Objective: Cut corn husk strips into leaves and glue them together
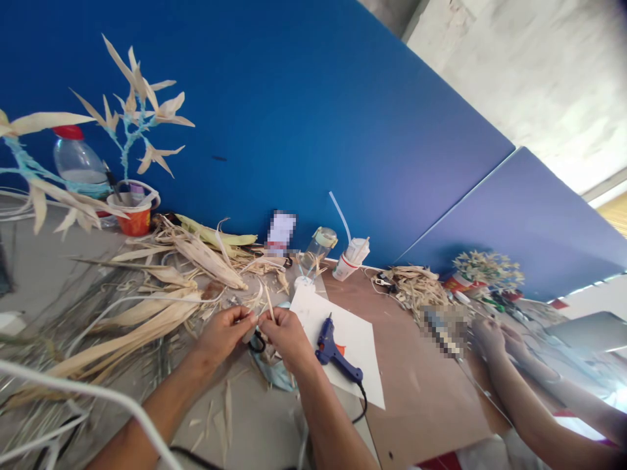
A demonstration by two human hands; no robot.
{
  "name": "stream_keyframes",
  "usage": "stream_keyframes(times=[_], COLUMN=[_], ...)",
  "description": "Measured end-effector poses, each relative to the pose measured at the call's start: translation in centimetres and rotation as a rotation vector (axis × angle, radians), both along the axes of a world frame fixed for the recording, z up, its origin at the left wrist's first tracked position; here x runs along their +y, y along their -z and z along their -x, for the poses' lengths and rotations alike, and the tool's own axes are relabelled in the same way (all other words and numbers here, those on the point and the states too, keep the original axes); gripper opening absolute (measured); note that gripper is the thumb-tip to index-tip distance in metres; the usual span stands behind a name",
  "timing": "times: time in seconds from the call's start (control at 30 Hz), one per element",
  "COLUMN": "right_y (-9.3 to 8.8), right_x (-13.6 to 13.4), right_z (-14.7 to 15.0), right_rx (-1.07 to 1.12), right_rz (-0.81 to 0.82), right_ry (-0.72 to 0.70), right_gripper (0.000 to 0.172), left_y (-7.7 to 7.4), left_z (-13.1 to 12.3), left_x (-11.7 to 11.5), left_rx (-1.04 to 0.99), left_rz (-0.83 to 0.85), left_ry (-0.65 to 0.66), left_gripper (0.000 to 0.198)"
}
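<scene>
My left hand (223, 333) and my right hand (288, 334) meet over the table, both pinched on a thin strip of dried corn husk (268, 300) that sticks up between them. Scissors (257, 342) with black handles lie just under my fingers. A blue glue gun (336, 352) rests on a white sheet of paper (357, 339) right of my right hand. A pile of dried corn husks (161, 294) spreads out to the left.
A husk-leaf branch (140, 111), a plastic bottle (78, 163) and an orange cup (133, 215) stand at the back left. Small glue bottles (350, 258) sit by the blue partition (313, 117). Another person's hands (494, 336) work at the right near more husks (416, 284).
</scene>
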State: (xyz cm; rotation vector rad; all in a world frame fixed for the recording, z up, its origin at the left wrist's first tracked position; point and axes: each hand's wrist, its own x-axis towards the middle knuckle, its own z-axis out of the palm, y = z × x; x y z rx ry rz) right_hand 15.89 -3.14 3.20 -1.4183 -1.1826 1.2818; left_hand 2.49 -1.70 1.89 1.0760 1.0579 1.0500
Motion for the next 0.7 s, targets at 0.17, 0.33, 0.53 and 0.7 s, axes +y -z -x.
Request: stream_keyframes(times=[0.17, 0.33, 0.53, 0.7], right_y=[-0.1, 0.1, 0.1, -0.3], right_x=[0.0, 0.0, 0.2, -0.1], right_z=[0.0, 0.0, -0.1, 0.1], right_rx=[-0.077, -0.059, 0.043, -0.024], right_rz=[0.015, 0.01, 0.019, -0.006], right_ry=[0.009, -0.033, -0.002, -0.003], right_gripper=[0.008, 0.012, 0.009, 0.007], left_y=[0.0, -0.8, -1.2, -1.0], left_z=[0.0, 0.1, 0.1, 0.1], left_x=[-0.1, -0.3, -0.2, -0.3], left_rx=[-0.006, -0.019, -0.043, -0.032], left_rz=[-0.012, -0.002, 0.053, 0.016], left_ry=[0.02, 0.018, 0.001, -0.001], left_gripper=[0.032, 0.031, 0.033, 0.034])
